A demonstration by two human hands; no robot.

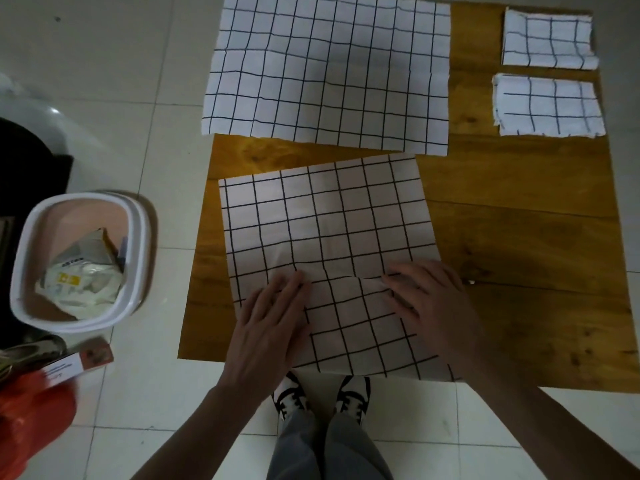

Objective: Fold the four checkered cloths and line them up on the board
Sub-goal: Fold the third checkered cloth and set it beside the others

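Pressing near cloth (325,244) flat w/ both hands (273,317) (fingers spread) on board (519,237).

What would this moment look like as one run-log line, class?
stage: third cloth being folded | left hand, right hand: flat on it | folded: two | unfolded: one | board

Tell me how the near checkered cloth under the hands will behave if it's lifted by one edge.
The near cloth is probably floppy: it wrinkles between the left hand and right hand. It likely weighs little and would drape, since it lies thin and flat on the board. It may slide when pushed.
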